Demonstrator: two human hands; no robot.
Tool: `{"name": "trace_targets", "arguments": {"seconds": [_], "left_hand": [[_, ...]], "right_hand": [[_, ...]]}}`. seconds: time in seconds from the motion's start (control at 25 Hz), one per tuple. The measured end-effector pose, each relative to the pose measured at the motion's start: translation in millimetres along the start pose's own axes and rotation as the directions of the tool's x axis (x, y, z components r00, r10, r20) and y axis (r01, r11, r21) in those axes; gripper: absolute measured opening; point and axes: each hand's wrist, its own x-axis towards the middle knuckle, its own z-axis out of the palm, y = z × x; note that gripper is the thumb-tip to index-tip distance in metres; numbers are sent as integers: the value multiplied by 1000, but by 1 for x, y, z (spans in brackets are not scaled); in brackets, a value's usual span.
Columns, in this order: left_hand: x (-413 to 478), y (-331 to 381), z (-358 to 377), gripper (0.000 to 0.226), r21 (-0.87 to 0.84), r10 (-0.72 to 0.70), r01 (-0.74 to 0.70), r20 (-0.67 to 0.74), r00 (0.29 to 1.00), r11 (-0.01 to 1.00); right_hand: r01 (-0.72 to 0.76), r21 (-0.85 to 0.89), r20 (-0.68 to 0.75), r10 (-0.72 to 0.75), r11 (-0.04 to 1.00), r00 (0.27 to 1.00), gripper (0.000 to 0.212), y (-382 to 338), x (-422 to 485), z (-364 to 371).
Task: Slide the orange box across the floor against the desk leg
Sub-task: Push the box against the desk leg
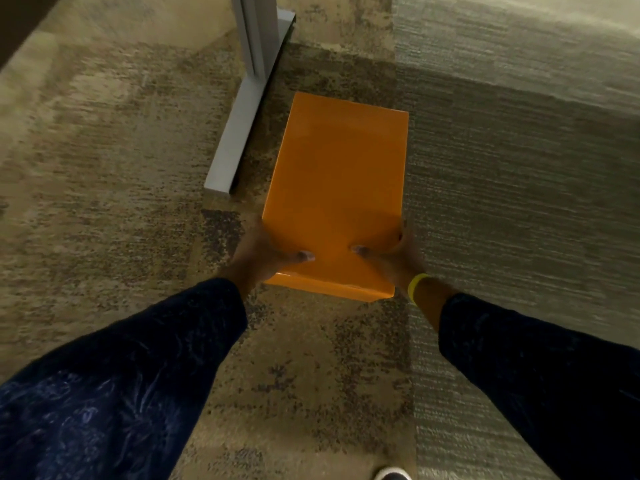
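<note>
A glossy orange box (337, 181) lies lengthwise on the carpet in the middle of the view. My left hand (263, 259) grips its near left corner, thumb on the lid. My right hand (391, 256) grips the near right corner the same way; a yellow band circles that wrist. The grey desk leg (258, 36) rises at the top centre, and its flat foot bar (235, 133) runs along the floor to the left of the box. A narrow strip of carpet separates the box's left side from the bar.
Mottled brown carpet (104, 168) covers the left and centre; a paler striped carpet tile (519, 168) lies to the right of the box. The toe of a white shoe (393, 474) shows at the bottom edge.
</note>
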Motion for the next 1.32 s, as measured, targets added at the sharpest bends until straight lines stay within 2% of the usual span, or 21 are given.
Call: {"name": "trace_targets", "arguments": {"seconds": [0.08, 0.2, 0.4, 0.56, 0.88, 1.0, 1.08, 1.2, 1.32], "left_hand": [[5, -2, -2, 121, -146, 24, -30, -39, 999, 989], [14, -4, -11, 113, -200, 72, -96, -121, 990, 975], [50, 7, -45, 111, -170, 116, -141, -146, 982, 975], [81, 6, -69, 106, -66, 83, -96, -170, 982, 993], [106, -2, -78, 110, 26, 73, -69, -210, 975, 997], [101, 5, -78, 116, 116, 73, -51, -194, 978, 992], [92, 9, -79, 119, 221, 133, -85, -214, 968, 972], [64, 11, -74, 111, 461, 289, -163, -218, 932, 872], [30, 6, -66, 112, 682, 383, -214, -104, 918, 699]], "right_hand": [[-13, 75, -2, 13, 997, 1000, 104, 1, 1, 1], [-1, 98, 7, 0, 995, 1000, 106, -9, 10, 5], [66, 79, -1, -66, 995, 998, 104, -44, 41, 24], [107, 73, 17, -109, 992, 994, 93, -62, 68, 41], [104, 35, 53, -106, 994, 993, 96, -71, 88, 55], [135, -154, 53, -128, 979, 990, 98, -74, 89, 54], [165, -318, 44, -159, 934, 986, 104, -75, 85, 52], [265, -549, 106, -249, 793, 963, 105, -71, 67, 43], [369, -732, 209, -326, 573, 922, 102, -64, 37, 32]]}}
